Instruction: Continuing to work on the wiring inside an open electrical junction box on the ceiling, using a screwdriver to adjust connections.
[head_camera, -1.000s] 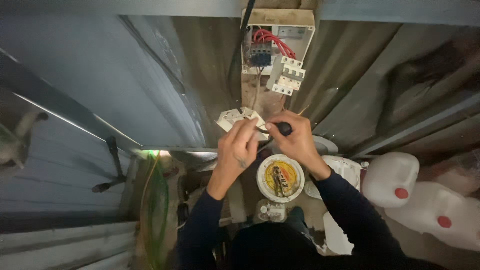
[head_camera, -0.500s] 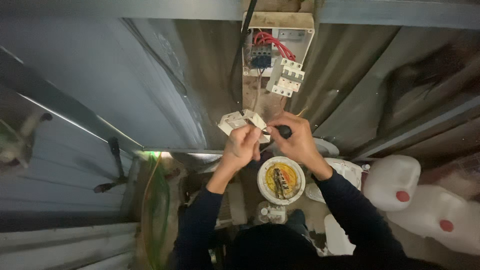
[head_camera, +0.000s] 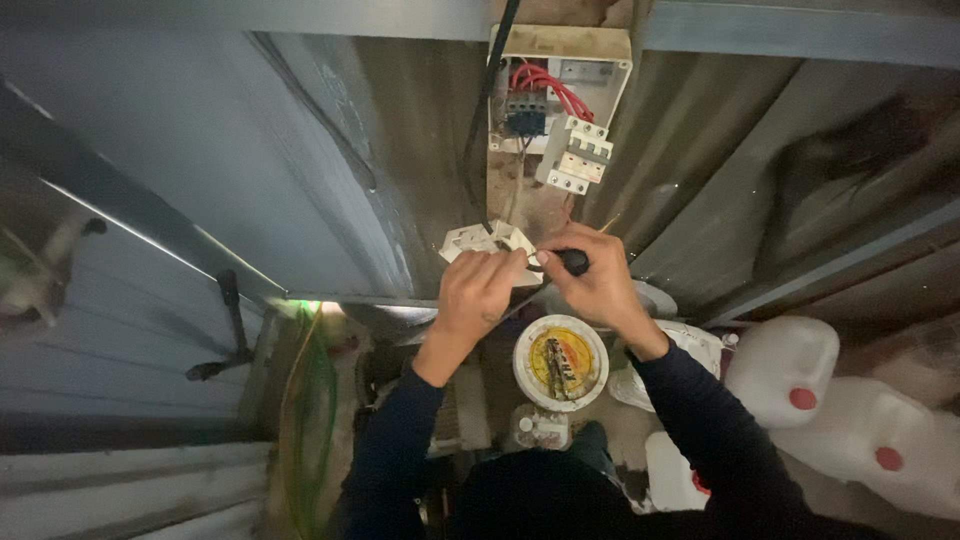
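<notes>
Left hand (head_camera: 483, 290) fingers grip socket plate (head_camera: 478, 241); right hand (head_camera: 592, 280) holds screwdriver (head_camera: 567, 262).

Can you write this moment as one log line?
left hand: holds white socket | right hand: grips black-handled screwdriver | open breaker box above

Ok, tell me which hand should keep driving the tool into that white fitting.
Right. The right hand already grips the black-handled screwdriver, tip toward the white fitting, while the left hand steadies that fitting.
</notes>
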